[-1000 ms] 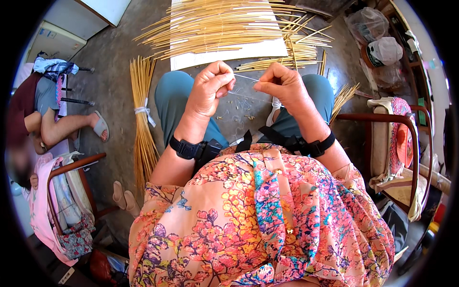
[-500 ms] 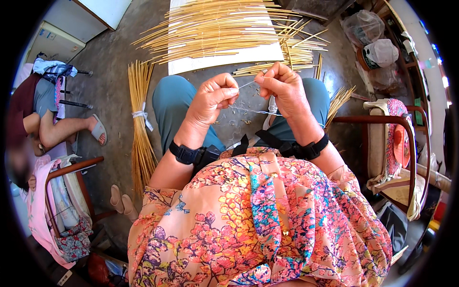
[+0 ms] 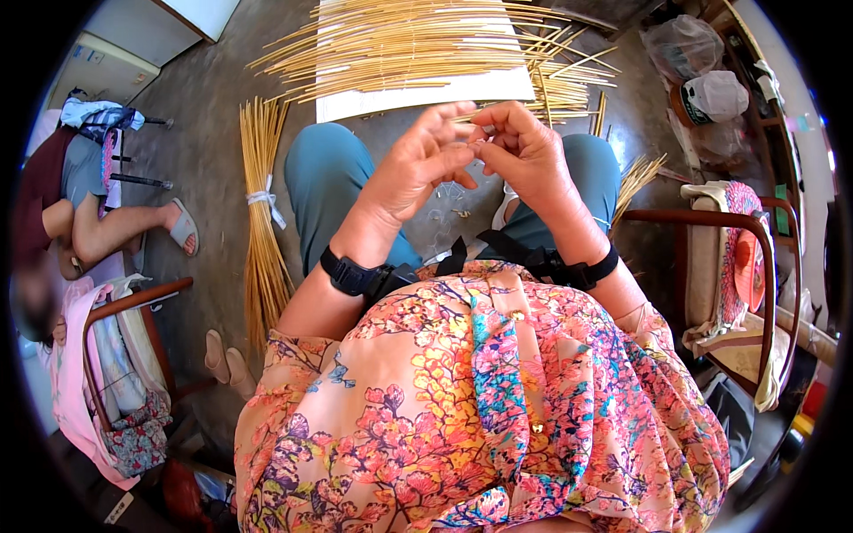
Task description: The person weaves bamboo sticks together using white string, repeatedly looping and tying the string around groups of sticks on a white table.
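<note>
In front of my knees, my two hands are close together. My left hand [image 3: 418,169] is partly blurred, with its fingers spread apart and its thumb stretched toward the right fingertips. Thumb and fingers are pinched together on my right hand [image 3: 526,160]; the thin white thread they hold is mostly hidden at the fingertips. Faint loops of pale thread [image 3: 442,216] show below, between my knees. Just beyond the hands lies a white board [image 3: 342,107] with rows of straw-coloured stalks [image 3: 400,53] across it.
A tied bundle of stalks [image 3: 259,222] is on the floor to the left, and loose stalks [image 3: 573,84] lie right of the board. A person [image 3: 75,191] is at far left. Chairs with wooden arms flank me, the right one [image 3: 711,266] near my elbow. Bagged containers [image 3: 711,96] stand far right.
The thread stretched between my hands is no longer seen taut. My left hand has moved right and up toward the right hand, and its fingers have spread from a pinch.
</note>
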Demonstrator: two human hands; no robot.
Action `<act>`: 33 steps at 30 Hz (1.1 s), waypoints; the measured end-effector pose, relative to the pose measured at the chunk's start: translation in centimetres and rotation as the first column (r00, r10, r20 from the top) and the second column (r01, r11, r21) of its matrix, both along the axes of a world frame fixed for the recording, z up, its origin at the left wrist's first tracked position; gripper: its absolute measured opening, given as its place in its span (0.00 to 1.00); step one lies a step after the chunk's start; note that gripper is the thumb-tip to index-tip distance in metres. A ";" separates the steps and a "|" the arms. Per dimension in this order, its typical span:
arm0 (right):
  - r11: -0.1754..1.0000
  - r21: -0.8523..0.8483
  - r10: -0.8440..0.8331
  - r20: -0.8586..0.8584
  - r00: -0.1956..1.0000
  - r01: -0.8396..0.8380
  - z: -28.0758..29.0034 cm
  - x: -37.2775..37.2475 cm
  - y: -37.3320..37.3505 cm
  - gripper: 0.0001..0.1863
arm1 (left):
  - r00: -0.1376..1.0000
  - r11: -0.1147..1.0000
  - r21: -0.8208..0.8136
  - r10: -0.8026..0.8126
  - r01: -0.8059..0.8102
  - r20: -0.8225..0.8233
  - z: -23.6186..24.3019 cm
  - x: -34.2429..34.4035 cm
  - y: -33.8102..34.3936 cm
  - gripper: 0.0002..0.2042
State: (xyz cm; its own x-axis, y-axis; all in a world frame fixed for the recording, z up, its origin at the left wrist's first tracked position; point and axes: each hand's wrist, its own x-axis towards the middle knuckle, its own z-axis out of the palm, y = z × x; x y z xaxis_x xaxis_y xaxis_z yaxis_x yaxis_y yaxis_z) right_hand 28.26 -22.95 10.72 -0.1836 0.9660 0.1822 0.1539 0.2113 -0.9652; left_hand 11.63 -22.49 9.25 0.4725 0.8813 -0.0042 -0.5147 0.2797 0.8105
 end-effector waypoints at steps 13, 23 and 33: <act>0.907 0.417 -0.154 0.456 0.877 -0.057 -0.2 0.3 -0.2 0.18 | 0.976 0.995 -0.058 -0.094 0.084 -0.198 -2.3 -1.3 0.4 0.03; 0.878 0.477 -0.292 0.490 0.821 0.028 0.5 1.9 0.6 0.11 | 0.991 0.991 -0.125 -0.070 0.056 -0.114 -2.0 -1.7 0.2 0.03; 0.977 0.191 -0.025 0.532 0.846 -0.092 0.4 2.3 0.8 0.22 | 0.956 0.989 0.118 0.116 -0.086 -0.271 -1.7 -1.4 -0.3 0.02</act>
